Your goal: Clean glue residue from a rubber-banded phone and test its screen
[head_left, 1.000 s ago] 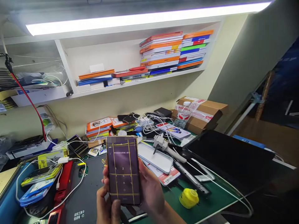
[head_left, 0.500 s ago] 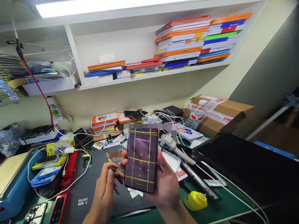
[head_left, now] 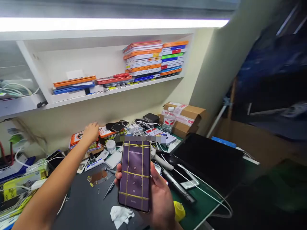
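Observation:
My right hand (head_left: 160,195) grips a smartphone (head_left: 135,175) upright in front of me. Its screen is lit purple with a number pad, and yellow rubber bands cross it lengthwise and crosswise. My left hand (head_left: 90,132) is stretched far forward to the back of the bench, resting on a stack of orange and white flat boxes (head_left: 78,139). Its fingers curl down over the stack's top; whether they hold anything is hidden.
A dark work mat (head_left: 88,204) carries tweezers (head_left: 109,189), a crumpled tissue (head_left: 120,215) and a brown part (head_left: 98,176). A dark tablet (head_left: 208,158), white cables, a water bottle (head_left: 169,119), a cardboard box (head_left: 189,115) and a yellow cap (head_left: 179,210) lie right. Shelf above holds stacked boxes (head_left: 153,57).
My left hand left the phone and reached forward to the box stack at the back. The right hand keeps the phone. The view swung to the right.

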Demonstrator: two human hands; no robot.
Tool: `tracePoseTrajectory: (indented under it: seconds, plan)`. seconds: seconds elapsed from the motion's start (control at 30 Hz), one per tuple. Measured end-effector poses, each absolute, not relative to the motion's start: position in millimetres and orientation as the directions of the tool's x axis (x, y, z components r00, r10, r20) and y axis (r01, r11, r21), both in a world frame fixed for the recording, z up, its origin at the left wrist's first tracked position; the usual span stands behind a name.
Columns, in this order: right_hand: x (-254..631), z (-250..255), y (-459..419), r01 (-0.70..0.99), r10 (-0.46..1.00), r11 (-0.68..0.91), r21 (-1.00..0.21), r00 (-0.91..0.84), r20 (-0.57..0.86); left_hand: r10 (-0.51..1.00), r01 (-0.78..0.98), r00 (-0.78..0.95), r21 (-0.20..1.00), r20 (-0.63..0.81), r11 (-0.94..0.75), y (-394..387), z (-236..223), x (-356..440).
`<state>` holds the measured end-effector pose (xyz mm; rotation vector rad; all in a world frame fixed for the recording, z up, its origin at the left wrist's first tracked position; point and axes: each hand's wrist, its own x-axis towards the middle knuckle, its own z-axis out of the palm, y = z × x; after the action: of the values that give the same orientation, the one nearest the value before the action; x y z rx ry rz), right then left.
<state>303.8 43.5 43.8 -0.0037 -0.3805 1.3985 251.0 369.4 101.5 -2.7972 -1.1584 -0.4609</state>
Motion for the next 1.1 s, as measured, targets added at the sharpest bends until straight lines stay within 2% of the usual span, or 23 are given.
tracePoseTrajectory:
  seconds: [0.17,0.3,0.47,0.6,0.7,0.8,0.97,1.1]
  plan:
    - [318,37,42,-0.95,0.953,0.205,-0.235,0.139,0.269,0.693,0.73,0.68,-0.14,0.238,-0.668,399,95,278]
    - [324,33,40,-0.956,0.947,0.2,-0.213,0.133,0.292,0.699,0.719,0.694,-0.23,0.175,-0.656,407,93,277]
    - [322,36,40,-0.966,0.943,0.184,-0.184,0.12,0.312,0.658,0.666,0.741,-0.265,0.134,-0.697,406,97,266]
    - [316,37,39,-0.962,0.94,0.18,-0.208,0.106,0.325,0.634,0.65,0.759,-0.243,0.151,-0.72,401,102,256]
    - [314,36,39,-0.959,0.954,0.175,-0.225,0.108,0.279,0.62,0.651,0.758,-0.183,0.202,-0.737,396,109,250]
    - [313,35,37,-0.951,0.962,0.185,-0.247,0.124,0.243,0.624,0.665,0.727,-0.068,0.284,-0.744,386,119,242]
    - [309,44,39,-0.916,0.948,0.279,-0.289,0.214,0.237,0.697,0.665,0.584,0.247,0.417,-0.705,343,126,216]
    - [307,68,57,-0.903,0.927,0.352,-0.247,0.299,0.226,0.796,0.6,0.456,0.524,0.397,-0.605,281,107,171]
